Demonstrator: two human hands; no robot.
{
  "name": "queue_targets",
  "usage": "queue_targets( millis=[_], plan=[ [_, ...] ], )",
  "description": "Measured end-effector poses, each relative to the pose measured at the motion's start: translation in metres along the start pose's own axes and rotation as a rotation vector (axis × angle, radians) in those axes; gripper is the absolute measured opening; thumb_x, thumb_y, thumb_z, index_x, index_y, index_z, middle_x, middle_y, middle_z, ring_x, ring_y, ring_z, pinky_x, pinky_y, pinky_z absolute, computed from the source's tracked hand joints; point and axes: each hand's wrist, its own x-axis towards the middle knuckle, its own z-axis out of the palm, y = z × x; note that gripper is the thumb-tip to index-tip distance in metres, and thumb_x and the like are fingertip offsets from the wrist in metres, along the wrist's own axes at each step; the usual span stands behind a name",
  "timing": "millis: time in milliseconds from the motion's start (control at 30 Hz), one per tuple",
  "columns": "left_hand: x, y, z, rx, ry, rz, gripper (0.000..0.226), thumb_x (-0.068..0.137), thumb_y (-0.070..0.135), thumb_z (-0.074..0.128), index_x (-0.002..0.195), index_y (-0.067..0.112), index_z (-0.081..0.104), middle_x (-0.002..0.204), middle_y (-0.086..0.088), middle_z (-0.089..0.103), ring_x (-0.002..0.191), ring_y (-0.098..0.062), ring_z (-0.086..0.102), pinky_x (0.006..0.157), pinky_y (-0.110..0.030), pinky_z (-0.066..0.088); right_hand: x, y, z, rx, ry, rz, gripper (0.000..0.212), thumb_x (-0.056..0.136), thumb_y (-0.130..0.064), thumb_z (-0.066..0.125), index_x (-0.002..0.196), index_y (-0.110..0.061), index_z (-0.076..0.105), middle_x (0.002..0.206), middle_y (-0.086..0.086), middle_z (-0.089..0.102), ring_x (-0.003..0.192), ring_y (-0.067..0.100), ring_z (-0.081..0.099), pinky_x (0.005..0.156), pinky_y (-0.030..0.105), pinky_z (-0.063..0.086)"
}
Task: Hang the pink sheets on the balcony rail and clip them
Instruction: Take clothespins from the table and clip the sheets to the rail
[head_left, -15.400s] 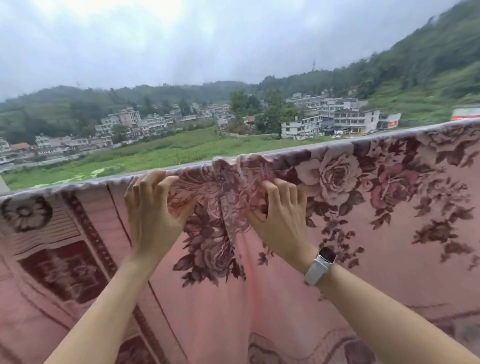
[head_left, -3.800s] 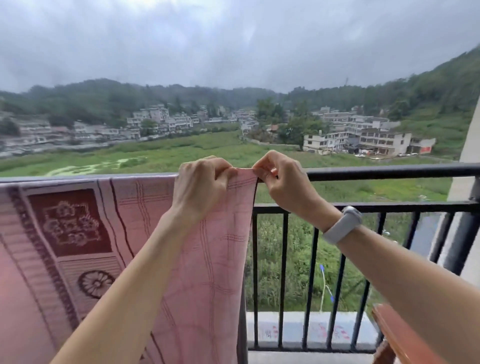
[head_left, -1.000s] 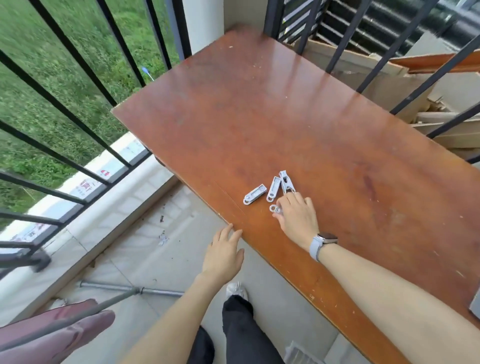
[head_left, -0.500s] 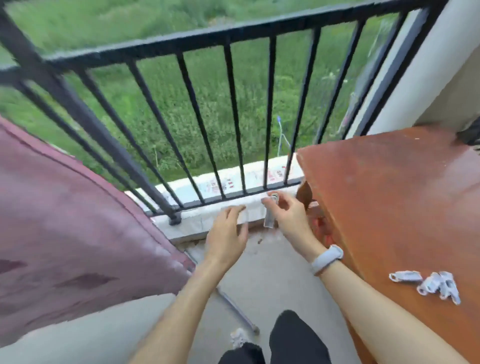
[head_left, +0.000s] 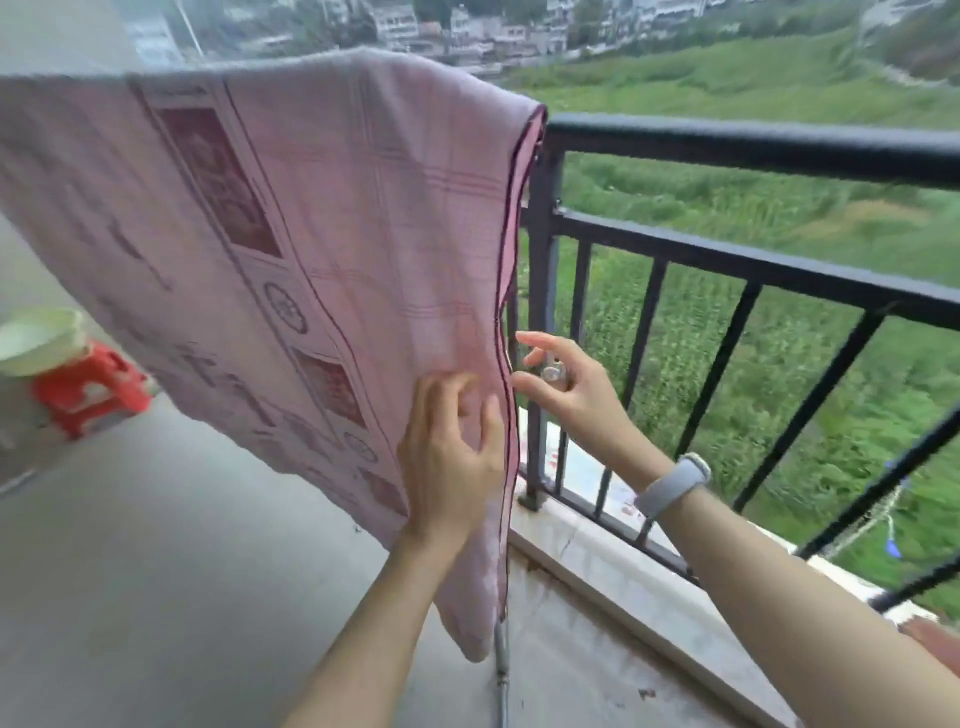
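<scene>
The left hand (head_left: 452, 457) has its fingers spread and lightly bent against the pink sheet (head_left: 311, 234), touching the cloth just inside its dark-trimmed right edge, while the right hand (head_left: 566, 395) pinches a small white clothes clip (head_left: 553, 373) between thumb and curled fingers, its forefinger stretched toward that same edge. The sheet hangs draped over the black balcony rail (head_left: 753, 148), its right edge falling beside a rail post. A red stool (head_left: 88, 395) carrying a pale basin (head_left: 39, 338) stands on the floor left of the sheet.
</scene>
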Motion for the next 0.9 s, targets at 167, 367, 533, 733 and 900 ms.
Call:
queue_targets(
  millis=[167,367,533,733,900],
  plan=[
    [0.015,0.023,0.007,-0.013,0.101,-0.084,0.035,0.078,0.03,0.065,0.101,0.006,0.055,0.1,-0.008,0.055,0.093,-0.015,0.052,0.077,-0.021,0.046,0.02,-0.007,0.005,-0.024,-0.069,-0.141,0.01,0.082,-0.007,0.063,0.088,-0.016,0.062,0.09,0.004,0.053,0.07,-0.012,0.05,0.067,0.006,0.038],
    [0.028,0.042,0.009,0.075,0.26,-0.133,0.025,0.08,0.029,0.055,0.089,0.006,0.06,0.089,-0.004,0.057,0.081,-0.011,0.052,0.073,-0.003,0.033,0.007,0.003,-0.001,-0.104,0.065,-0.332,0.018,0.088,-0.013,0.052,0.076,-0.003,0.063,0.078,0.0,0.05,0.063,0.005,0.05,0.056,0.014,0.041],
    [0.02,0.043,-0.006,0.006,0.222,-0.138,0.032,0.084,0.036,0.05,0.088,0.009,0.066,0.085,0.001,0.059,0.077,-0.004,0.053,0.072,-0.009,0.038,-0.015,0.005,0.014,-0.363,0.119,-0.595,0.023,0.087,-0.02,0.05,0.076,-0.006,0.065,0.077,0.006,0.057,0.062,0.021,0.057,0.051,0.028,0.045],
    [0.04,0.061,-0.002,0.248,0.105,-0.19,0.034,0.076,0.039,0.066,0.091,0.011,0.053,0.088,0.0,0.054,0.077,-0.013,0.049,0.065,-0.026,0.04,-0.016,0.006,0.018,-0.387,0.073,-0.625,0.025,0.09,-0.026,0.049,0.084,-0.011,0.068,0.075,0.009,0.055,0.062,0.026,0.055,0.052,0.032,0.046],
    [0.05,0.048,-0.006,0.132,0.129,-0.187,0.021,0.084,0.022,0.059,0.068,0.009,0.061,0.069,0.0,0.059,0.065,-0.02,0.057,0.061,-0.031,0.044,-0.025,0.012,0.0,-0.2,-0.169,-0.353,0.035,0.091,-0.02,0.052,0.125,-0.014,0.047,0.089,0.005,0.043,0.076,0.016,0.046,0.076,0.023,0.047]
  ],
)
